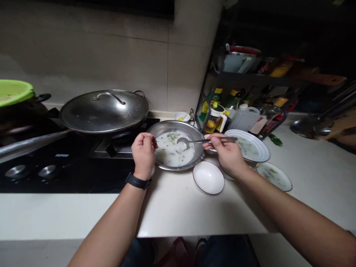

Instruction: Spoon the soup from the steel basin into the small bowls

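Observation:
My right hand (226,152) grips the handle of a metal ladle (183,143). The ladle's bowl is over the milky soup with green bits in a wide steel basin (198,157). At the basin's left rim is my left hand (144,154), its fingers curled closed. Whether they pinch the rim is hidden. A white bowl (208,178) with a dark rim stands in front of the basin, below the ladle handle. Beyond my right hand, a ribbed white dish (263,148) and another bowl (274,176) hold similar soup.
A lidded wok (105,111) rests on the black gas stove (69,170) at left, near a green basin (16,92). Behind the soup is a small white bowl (182,116). An oil jug (215,118) and several bottles crowd the rack (250,76) at right.

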Demonstrator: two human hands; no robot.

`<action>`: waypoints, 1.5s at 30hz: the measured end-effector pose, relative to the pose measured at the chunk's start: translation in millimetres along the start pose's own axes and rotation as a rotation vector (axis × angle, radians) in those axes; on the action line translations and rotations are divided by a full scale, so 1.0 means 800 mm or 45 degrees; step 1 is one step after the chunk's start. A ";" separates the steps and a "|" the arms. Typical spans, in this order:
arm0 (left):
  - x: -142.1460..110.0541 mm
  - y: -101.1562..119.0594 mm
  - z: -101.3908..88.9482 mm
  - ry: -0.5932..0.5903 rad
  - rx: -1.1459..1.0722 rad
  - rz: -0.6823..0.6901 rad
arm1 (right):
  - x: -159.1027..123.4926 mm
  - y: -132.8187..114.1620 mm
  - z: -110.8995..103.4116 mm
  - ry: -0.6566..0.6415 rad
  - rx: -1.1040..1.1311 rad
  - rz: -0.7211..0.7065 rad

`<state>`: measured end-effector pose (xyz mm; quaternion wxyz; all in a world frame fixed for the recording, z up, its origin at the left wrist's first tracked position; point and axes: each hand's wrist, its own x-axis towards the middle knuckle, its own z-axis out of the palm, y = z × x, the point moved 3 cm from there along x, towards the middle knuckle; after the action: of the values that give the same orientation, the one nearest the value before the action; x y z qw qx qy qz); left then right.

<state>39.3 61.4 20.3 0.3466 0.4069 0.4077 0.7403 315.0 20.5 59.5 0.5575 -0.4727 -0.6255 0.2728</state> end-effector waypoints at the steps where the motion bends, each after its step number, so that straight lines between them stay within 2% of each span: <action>1: 0.000 0.000 0.000 -0.002 0.000 0.001 | -0.006 -0.007 0.005 -0.134 -0.151 -0.200; 3: 0.000 0.000 0.000 -0.010 -0.001 0.006 | -0.020 -0.024 0.014 -0.409 -0.455 -0.616; 5: 0.001 -0.001 0.000 -0.013 -0.001 0.012 | -0.033 -0.037 0.017 -0.620 -0.700 -0.928; 6: 0.001 -0.001 0.000 -0.011 0.000 0.015 | -0.038 -0.043 0.016 -0.666 -0.776 -1.015; 8: 0.001 -0.001 0.000 -0.005 0.002 0.019 | -0.043 -0.054 0.007 -0.639 -0.832 -1.060; 11: 0.001 -0.001 0.000 -0.004 -0.001 0.022 | -0.049 -0.071 -0.030 -0.373 -0.781 -0.931; 16: 0.001 -0.002 0.000 -0.003 -0.015 0.018 | -0.081 -0.080 -0.122 0.194 -0.774 -0.657; 19: 0.002 -0.002 0.000 0.004 0.006 0.027 | -0.103 -0.071 -0.165 0.318 -0.818 -0.378; 21: 0.002 -0.002 0.000 0.002 0.024 0.030 | -0.117 -0.064 -0.180 0.329 -0.848 -0.268; 26: 0.002 -0.002 -0.001 0.001 0.036 0.021 | -0.138 -0.046 -0.193 0.353 -0.806 -0.153; 29: 0.001 -0.001 -0.001 0.005 0.064 0.028 | -0.145 -0.029 -0.197 0.453 -0.711 0.043; 32: 0.001 -0.001 -0.001 0.001 0.069 0.031 | -0.147 -0.011 -0.203 0.602 -0.432 0.323; 36: 0.001 0.000 0.000 0.006 0.042 0.035 | -0.139 0.003 -0.208 0.795 -0.021 0.545; 41: 0.001 0.001 0.001 0.008 0.045 0.028 | -0.125 -0.001 -0.210 0.940 0.222 0.611; 45: 0.000 0.001 0.001 0.002 0.051 0.017 | -0.119 -0.010 -0.205 1.013 0.268 0.610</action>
<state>39.5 61.6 21.1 0.3330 0.4159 0.4199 0.7348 463.1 -98.4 62.0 0.7199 -0.6124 -0.2059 0.2534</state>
